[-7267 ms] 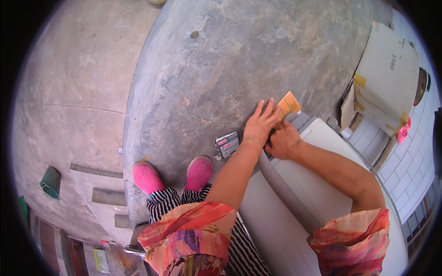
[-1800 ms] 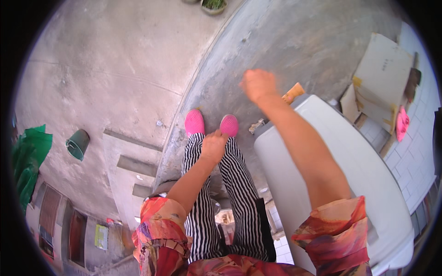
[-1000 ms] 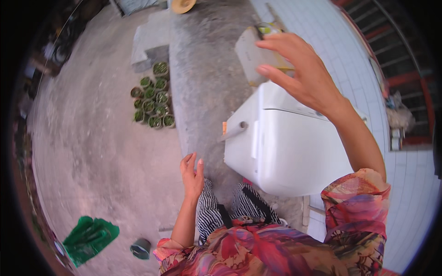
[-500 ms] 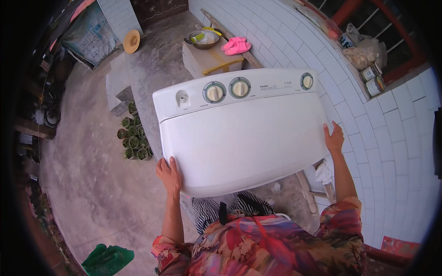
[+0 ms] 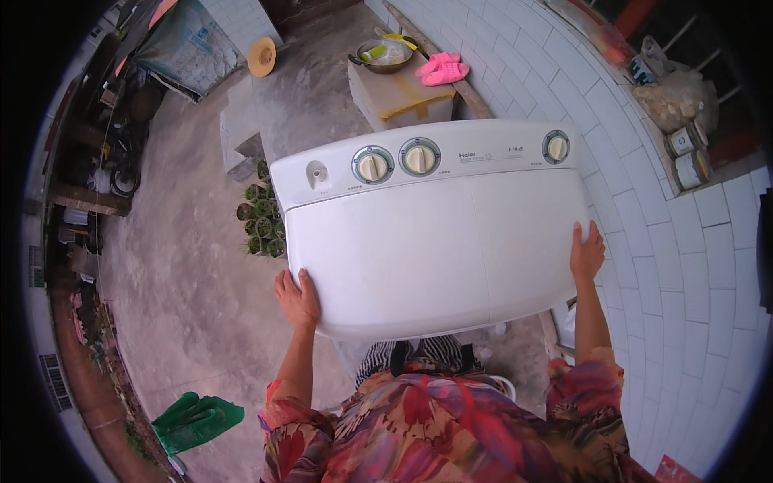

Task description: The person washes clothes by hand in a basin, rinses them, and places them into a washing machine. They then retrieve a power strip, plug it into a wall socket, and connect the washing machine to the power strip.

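In front of me stands a white twin-tub washing machine [image 5: 403, 249], its lid closed. Along its far edge runs a panel with a left dial [image 5: 373, 165], a middle dial [image 5: 420, 157] and a right dial [image 5: 556, 146]. My left hand [image 5: 298, 299] grips the machine's near left side, thumb over the top edge and fingers along the side. On the opposite side, my right hand [image 5: 587, 256] holds the right edge with its thumb up against the lid. The undersides of both grips are hidden.
Behind the machine, a cardboard box [image 5: 386, 97] carries a metal pan [image 5: 385, 58] and pink slippers [image 5: 443, 69]. Several potted plants [image 5: 262, 217] stand left on the concrete floor. A white tiled wall [image 5: 644, 266] rises at right. A green cloth [image 5: 196, 420] appears lower left.
My right hand has closed in on the machine's right edge, its fingers less spread. My left hand keeps its place. Background things have shifted rightward in view.
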The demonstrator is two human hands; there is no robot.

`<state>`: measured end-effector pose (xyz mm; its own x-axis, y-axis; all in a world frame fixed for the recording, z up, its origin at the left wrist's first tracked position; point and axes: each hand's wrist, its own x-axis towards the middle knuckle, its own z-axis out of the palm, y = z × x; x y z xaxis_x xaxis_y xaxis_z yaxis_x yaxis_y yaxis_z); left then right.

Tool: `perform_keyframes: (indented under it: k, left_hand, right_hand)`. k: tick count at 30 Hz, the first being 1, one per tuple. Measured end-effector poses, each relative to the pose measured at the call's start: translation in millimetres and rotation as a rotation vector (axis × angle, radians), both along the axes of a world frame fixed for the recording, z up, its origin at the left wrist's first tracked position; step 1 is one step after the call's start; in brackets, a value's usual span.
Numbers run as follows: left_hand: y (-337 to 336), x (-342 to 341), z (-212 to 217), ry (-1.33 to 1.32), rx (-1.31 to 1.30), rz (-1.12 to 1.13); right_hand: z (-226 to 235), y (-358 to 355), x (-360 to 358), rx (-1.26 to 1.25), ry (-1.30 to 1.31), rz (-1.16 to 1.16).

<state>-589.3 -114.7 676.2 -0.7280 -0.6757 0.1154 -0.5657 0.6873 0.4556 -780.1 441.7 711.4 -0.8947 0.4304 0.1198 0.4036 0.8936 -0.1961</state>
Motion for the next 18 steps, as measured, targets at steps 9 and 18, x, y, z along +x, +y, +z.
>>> perform_keyframes:
  k: [9,18]
  left_hand:
    - [1.8,1.3,-2.9,0.007,-0.045,-0.016]
    - [-10.5,11.7,-4.1,0.145,-0.035,0.109]
  right_hand:
    - [0.5,1.0,-2.0,0.001,-0.021,0.003]
    - [-12.7,-2.7,-2.8,-0.114,0.008,0.021]
